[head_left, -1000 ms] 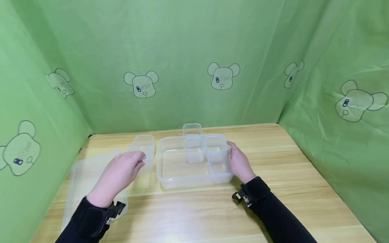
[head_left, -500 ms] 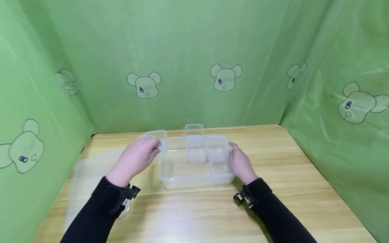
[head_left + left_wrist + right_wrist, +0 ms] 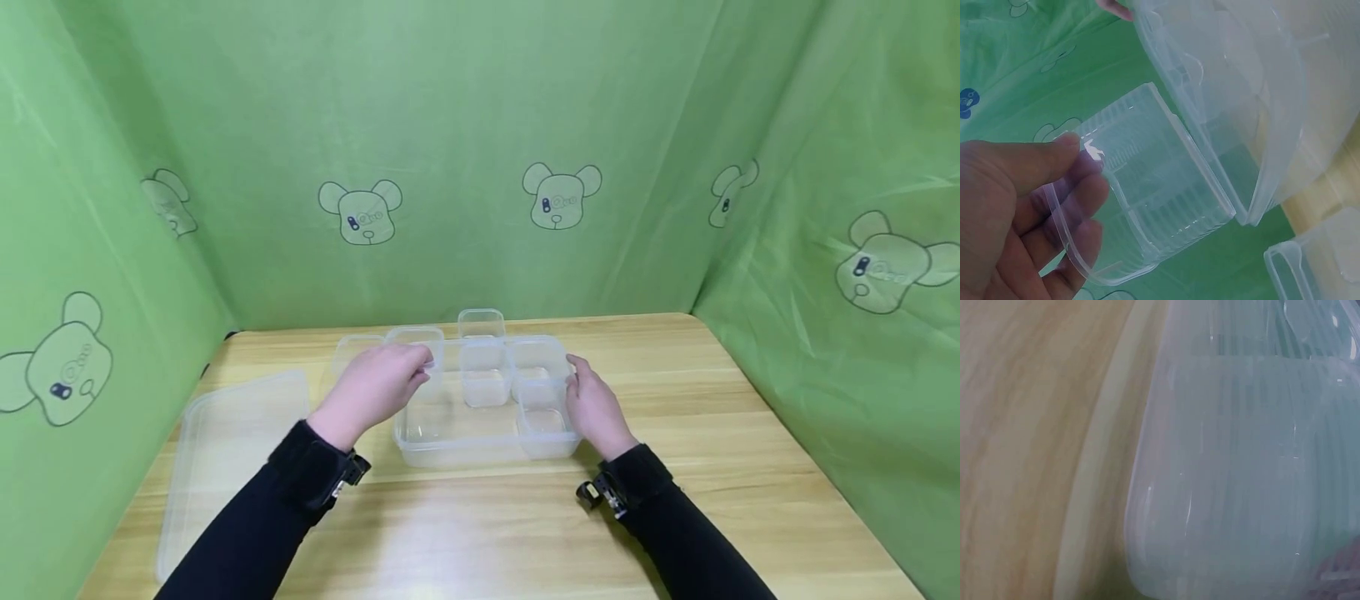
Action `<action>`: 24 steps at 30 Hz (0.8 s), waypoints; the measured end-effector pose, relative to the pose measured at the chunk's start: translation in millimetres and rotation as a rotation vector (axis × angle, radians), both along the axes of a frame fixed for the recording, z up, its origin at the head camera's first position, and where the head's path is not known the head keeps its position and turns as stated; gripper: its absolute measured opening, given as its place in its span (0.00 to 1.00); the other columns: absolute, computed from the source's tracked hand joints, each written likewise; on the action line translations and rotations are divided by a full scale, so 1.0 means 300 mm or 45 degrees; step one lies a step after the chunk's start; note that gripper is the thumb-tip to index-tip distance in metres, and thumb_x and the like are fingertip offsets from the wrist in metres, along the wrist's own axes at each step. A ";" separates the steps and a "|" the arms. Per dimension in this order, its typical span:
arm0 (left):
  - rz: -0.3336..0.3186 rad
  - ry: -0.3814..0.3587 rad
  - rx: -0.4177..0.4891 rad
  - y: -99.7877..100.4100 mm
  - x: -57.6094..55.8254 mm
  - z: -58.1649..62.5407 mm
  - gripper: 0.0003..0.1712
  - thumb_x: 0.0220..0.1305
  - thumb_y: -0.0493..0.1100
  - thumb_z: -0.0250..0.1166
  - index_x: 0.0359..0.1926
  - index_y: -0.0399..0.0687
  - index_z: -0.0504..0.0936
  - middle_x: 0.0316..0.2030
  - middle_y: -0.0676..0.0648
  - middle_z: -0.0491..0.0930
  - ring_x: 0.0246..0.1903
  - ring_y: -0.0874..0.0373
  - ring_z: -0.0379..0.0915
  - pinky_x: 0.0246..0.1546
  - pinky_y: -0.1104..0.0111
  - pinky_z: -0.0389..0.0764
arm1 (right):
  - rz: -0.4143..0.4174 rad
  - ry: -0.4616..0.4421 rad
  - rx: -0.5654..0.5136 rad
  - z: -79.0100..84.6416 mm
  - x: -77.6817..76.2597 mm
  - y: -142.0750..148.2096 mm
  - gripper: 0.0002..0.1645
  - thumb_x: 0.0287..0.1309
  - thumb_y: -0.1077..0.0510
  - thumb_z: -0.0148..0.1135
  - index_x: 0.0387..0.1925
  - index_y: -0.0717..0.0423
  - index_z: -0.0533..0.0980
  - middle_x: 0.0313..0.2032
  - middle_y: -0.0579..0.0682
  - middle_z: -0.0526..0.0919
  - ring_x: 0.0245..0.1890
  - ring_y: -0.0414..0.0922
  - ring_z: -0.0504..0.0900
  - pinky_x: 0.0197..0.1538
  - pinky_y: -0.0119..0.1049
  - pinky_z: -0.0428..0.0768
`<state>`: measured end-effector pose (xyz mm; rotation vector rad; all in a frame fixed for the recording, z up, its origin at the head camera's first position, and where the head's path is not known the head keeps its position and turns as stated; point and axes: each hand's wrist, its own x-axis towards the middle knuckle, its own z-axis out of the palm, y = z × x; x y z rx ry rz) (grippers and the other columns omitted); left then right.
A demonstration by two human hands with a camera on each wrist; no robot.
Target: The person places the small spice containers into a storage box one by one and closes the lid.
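My left hand [image 3: 382, 387] grips a small box [image 3: 1147, 181] of clear plastic, its wall pinched between thumb and fingers. The held box hangs over the far left corner of a large container [image 3: 461, 454]; whether it touches that rim I cannot tell. Gripping it by one end, I judge, leaves the rest of it free to pass the container's wall.

The container stands toward the far edge of the table [image 3: 465, 542], roughly midway between its left and right edges. My right hand [image 3: 600, 412] rests against the container's right wall. How far its fingers curl round the plastic I cannot tell; the right wrist view is blurred. The contact, opposite my working side, reads as bracing.

Inside the container, one box [image 3: 538, 358] sits at the far right corner, one [image 3: 543, 408] at the near right corner, and one [image 3: 483, 375] by the middle of the far wall. The corner walls probably limit sliding.

Two further boxes stand outside: one [image 3: 481, 322] behind the container, near the table's far edge, and one [image 3: 356, 348] toward the table's far left corner, within left-hand reach. The lid [image 3: 232, 458] lies flat by the table's left edge, presumably set aside for access to the open top.
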<state>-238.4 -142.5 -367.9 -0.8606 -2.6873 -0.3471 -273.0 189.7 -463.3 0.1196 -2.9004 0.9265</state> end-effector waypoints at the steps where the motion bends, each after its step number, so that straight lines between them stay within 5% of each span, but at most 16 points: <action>1: 0.005 -0.021 -0.003 0.006 -0.005 -0.001 0.07 0.67 0.40 0.67 0.33 0.52 0.77 0.31 0.54 0.81 0.31 0.57 0.77 0.34 0.60 0.80 | -0.005 -0.004 -0.002 0.000 0.001 0.001 0.29 0.77 0.60 0.37 0.74 0.64 0.54 0.62 0.72 0.71 0.60 0.66 0.73 0.61 0.61 0.71; 12: 0.004 -0.137 -0.099 0.046 -0.062 -0.026 0.03 0.67 0.40 0.66 0.39 0.48 0.80 0.38 0.49 0.85 0.40 0.52 0.83 0.44 0.59 0.83 | -0.023 -0.020 0.009 0.000 0.006 0.000 0.29 0.78 0.59 0.38 0.75 0.63 0.54 0.62 0.71 0.72 0.61 0.65 0.73 0.62 0.60 0.71; 24: -0.026 -0.250 -0.157 0.069 -0.111 -0.075 0.02 0.67 0.37 0.65 0.38 0.45 0.80 0.34 0.49 0.83 0.37 0.52 0.82 0.42 0.58 0.82 | -0.026 -0.023 0.021 0.010 0.011 -0.004 0.29 0.78 0.59 0.37 0.74 0.63 0.54 0.61 0.71 0.73 0.59 0.65 0.75 0.60 0.60 0.73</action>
